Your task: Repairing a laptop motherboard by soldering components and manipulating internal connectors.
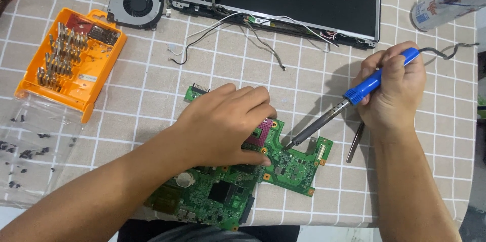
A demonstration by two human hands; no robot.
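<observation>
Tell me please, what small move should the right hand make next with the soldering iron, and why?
Probably lower the soldering iron tip a little onto the green circuit board. The right hand holds the tip at the board's upper edge, seemingly not quite touching, while the left hand presses the board flat.

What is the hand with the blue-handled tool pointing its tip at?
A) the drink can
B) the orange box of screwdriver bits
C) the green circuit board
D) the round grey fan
C: the right hand holds the blue-handled soldering iron with its tip down on the green circuit board, which the left hand presses flat.
</observation>
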